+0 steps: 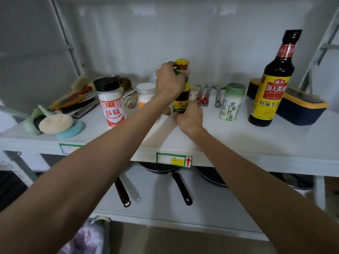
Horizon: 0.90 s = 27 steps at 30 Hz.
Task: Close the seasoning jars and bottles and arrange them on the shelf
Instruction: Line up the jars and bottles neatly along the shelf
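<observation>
1. Nearest you, your right hand (189,117) wraps the base of the small dark sauce bottle (181,99), its grip closed low around the label. The bottle stands upright on the shelf (238,143), about midway along it and a little back from the front edge.
2. Your left hand (169,81) has its grip closed around the neck, just under the yellow cap (182,62). The cap looks seated, but whether it is fully tight cannot be told from here.
3. To do this step well, keep the right hand firm on the base so the bottle does not spin, move the left fingers up onto the cap, and twist until it stops. Keep the bottle vertical while you turn.
4. Then set it in line with its neighbours: the red-labelled shaker (111,101) with a black lid toward the left end, the green-and-white salt tube (231,102) to the right, and the tall soy sauce bottle (271,83) near the right end. All three stand upright and look closed.
5. Further back, a white-lidded jar (145,94) sits partly behind your left wrist; its label is mostly hidden.
6. Your left hand covers much of the small bottle's upper label, and something pale behind it is too obscured to name.
7. At the back left corner the pile of utensils (77,99) is blurred.
</observation>
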### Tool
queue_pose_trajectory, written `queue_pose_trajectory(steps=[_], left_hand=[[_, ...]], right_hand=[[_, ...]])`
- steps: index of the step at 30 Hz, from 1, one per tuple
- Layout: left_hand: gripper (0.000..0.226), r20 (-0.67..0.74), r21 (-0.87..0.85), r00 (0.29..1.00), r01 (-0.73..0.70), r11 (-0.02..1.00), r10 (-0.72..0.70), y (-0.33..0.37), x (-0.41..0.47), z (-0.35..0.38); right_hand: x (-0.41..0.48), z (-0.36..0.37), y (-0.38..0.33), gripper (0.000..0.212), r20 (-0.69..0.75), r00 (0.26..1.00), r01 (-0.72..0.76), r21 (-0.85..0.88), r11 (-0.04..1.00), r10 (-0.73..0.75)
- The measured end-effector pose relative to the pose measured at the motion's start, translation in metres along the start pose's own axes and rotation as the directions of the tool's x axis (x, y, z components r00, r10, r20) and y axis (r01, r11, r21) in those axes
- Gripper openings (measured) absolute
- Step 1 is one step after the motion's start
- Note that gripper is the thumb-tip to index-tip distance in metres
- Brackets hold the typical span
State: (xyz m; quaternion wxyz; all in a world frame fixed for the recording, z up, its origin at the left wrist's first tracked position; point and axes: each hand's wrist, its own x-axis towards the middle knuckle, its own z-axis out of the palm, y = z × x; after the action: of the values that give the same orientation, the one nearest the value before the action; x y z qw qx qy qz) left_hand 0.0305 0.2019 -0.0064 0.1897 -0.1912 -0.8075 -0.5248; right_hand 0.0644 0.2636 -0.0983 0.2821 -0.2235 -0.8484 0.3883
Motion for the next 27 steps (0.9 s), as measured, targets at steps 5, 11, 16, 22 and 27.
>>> queue_pose_trajectory(steps=[5,11,16,22,27], left_hand=[[0.035,-0.019,-0.001,1.0,0.023,1.0,-0.023,-0.002,0.008,0.001],[0.034,0.024,-0.001,1.0,-0.013,1.0,0.013,0.007,0.004,0.012],[0.039,0.063,0.098,0.997,-0.048,0.994,0.042,0.018,0.003,0.021],[0.035,0.079,0.08,0.995,-0.065,0.995,0.058,0.017,0.004,0.019],[0.035,0.114,0.113,0.991,-0.077,0.991,0.064,0.018,0.006,0.018]], right_hand=[[0.004,0.0,0.004,0.04,0.033,0.999,0.036,-0.046,0.998,-0.035],[0.007,-0.016,0.022,0.035,0.028,1.0,0.012,-0.032,0.999,-0.011],[0.008,-0.028,0.032,0.038,0.011,1.0,-0.017,0.009,1.0,0.017],[0.006,-0.03,0.033,0.039,0.015,1.0,-0.008,0.028,1.0,0.008],[0.006,-0.026,0.036,0.039,0.027,0.999,0.03,-0.019,0.999,-0.03]])
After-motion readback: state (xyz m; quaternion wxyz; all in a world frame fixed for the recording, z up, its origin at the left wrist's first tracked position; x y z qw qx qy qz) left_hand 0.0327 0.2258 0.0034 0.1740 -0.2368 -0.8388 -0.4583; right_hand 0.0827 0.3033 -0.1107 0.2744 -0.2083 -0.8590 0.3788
